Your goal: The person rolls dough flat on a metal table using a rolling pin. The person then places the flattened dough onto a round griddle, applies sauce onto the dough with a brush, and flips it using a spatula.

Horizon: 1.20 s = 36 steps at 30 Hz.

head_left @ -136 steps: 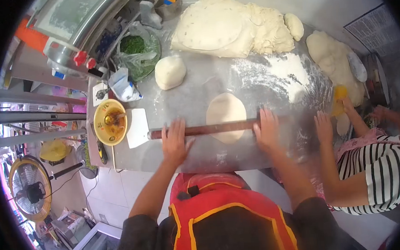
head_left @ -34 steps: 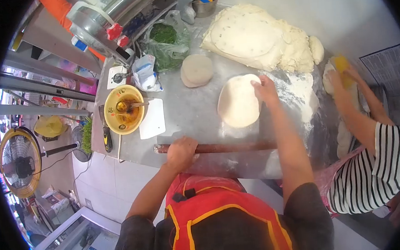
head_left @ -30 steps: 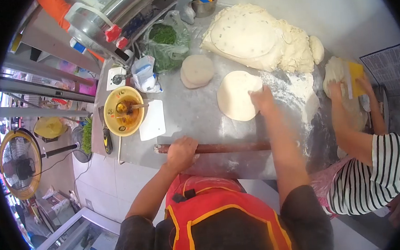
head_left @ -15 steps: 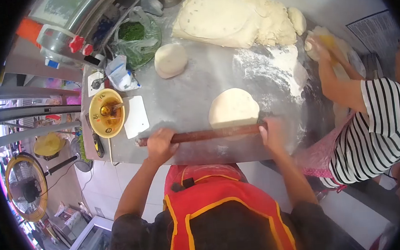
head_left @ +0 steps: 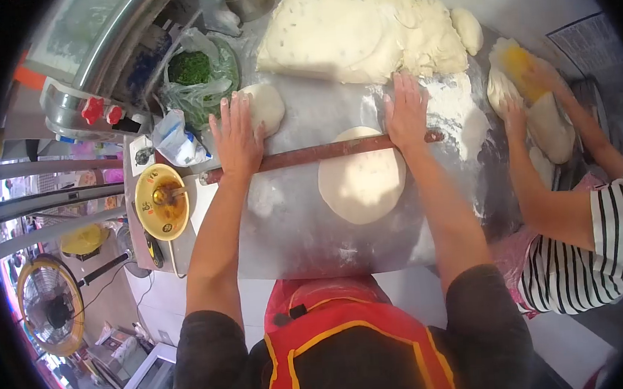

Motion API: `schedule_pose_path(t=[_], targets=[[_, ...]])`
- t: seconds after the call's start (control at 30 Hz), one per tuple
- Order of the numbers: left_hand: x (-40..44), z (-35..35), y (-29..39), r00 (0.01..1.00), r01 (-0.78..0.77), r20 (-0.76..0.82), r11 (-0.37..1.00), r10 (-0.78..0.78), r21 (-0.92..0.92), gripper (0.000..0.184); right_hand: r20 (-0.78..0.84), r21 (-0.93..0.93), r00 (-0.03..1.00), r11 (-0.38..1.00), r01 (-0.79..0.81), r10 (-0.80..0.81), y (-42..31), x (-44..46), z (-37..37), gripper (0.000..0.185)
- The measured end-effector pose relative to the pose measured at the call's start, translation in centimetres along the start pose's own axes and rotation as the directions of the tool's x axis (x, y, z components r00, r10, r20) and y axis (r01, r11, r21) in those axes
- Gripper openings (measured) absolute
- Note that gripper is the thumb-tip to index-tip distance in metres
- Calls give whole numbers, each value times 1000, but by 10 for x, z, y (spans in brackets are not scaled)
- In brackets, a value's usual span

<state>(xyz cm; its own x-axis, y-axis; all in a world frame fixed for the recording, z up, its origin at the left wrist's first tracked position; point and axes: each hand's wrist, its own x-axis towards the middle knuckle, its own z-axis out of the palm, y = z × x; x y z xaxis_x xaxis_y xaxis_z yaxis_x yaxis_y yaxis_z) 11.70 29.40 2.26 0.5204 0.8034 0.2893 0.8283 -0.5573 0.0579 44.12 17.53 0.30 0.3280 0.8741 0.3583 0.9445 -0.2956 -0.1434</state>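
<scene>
A long dark-red rolling pin (head_left: 302,156) lies across the far part of a flat round of dough (head_left: 362,190). Flat on the pin near its left end rests my left hand (head_left: 238,136), fingers stretched forward and spread. My right hand (head_left: 406,114) presses on the pin toward its right end, its palm down and fingers extended. Beyond my left fingers sits a thicker, pale dough piece (head_left: 266,109), partly covered by that hand. Neither hand wraps round the pin.
A big dough mass (head_left: 330,33) lies at the back, with scattered flour (head_left: 456,104) in front. On the left stand a yellow bowl of brown liquid (head_left: 150,208) and a bag of chopped greens (head_left: 193,70). At right, a co-worker in a striped shirt (head_left: 587,263) handles dough.
Both my hands have moved forward with the pin, from the dough round's near edge to its far part. My fingers have gone from curled to stretched out. The co-worker's hands have shifted.
</scene>
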Motion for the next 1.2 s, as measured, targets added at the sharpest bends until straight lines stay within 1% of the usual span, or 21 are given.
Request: schedule_pose_path(t=[0.07,0.1,0.17,0.2,0.23,0.27,0.33,0.37,0.47,0.57,0.67,0.73,0.77,0.83,0.87,0.9,1.0,1.03,1.07,1.13,1.2], targets=[[-13,-3,3,998,16,53,1000,-14,-23,67,53,99,998,994,35,-41,-1,-16,-10,55],[-40,-5,4,998,-7,55,999,9,-33,69,91,87,994,995,46,-54,1,-44,-16,55],[-99,-27,19,952,22,306,995,7,-93,71,194,96,980,995,27,-45,1,-109,-42,59],[-136,-31,22,957,34,288,976,30,-214,72,263,116,964,993,-6,-24,-1,-141,-60,62],[-174,-33,26,964,31,262,967,38,-254,71,321,127,947,991,-48,5,1,-181,-68,62],[-186,-43,27,944,38,328,971,43,-237,70,379,136,925,986,-92,34,4,-208,-73,63],[-197,-56,30,891,49,451,978,48,-202,70,466,81,884,993,-82,35,8,-192,-74,60],[-193,-39,15,931,-34,345,969,119,-243,67,519,53,854,996,-73,35,10,-182,-76,59],[-131,-36,10,981,-69,161,975,104,-212,63,125,154,992,988,-14,-5,7,-112,-62,57],[-128,-52,29,971,-9,233,985,49,-170,59,147,149,987,988,47,-69,-3,-122,-65,56],[-199,-55,40,969,1,241,974,54,-226,59,281,89,956,994,60,-83,2,-189,-87,58],[-237,-79,59,955,75,296,973,-7,-217,57,253,161,963,985,56,-96,4,-236,-106,60],[-250,-86,67,947,111,320,971,-39,-212,56,290,168,952,985,46,-94,5,-253,-114,60],[-276,-75,62,970,66,245,969,-6,-239,53,369,180,925,983,28,-94,9,-275,-126,60],[-290,-67,59,978,42,206,967,11,-250,52,338,194,930,977,83,-146,15,-276,-127,60],[-287,-67,61,996,16,85,959,8,-284,43,308,207,930,968,139,-199,23,-274,-128,60],[-297,-92,72,974,102,226,943,-30,-317,39,251,246,919,938,243,-304,28,-249,-133,59],[-309,-95,77,983,114,173,934,-58,-337,34,240,259,911,927,272,-335,24,-239,-136,58],[-321,-100,81,952,219,285,893,-108,-394,31,228,272,902,914,301,-366,19,-229,-138,58],[-333,-113,85,844,438,498,789,-197,-431,28,196,297,875,877,378,-444,1,-205,-131,57],[-337,-121,84,683,642,679,663,-268,-385,28,237,336,843,855,395,-483,-22,-175,-101,57]])
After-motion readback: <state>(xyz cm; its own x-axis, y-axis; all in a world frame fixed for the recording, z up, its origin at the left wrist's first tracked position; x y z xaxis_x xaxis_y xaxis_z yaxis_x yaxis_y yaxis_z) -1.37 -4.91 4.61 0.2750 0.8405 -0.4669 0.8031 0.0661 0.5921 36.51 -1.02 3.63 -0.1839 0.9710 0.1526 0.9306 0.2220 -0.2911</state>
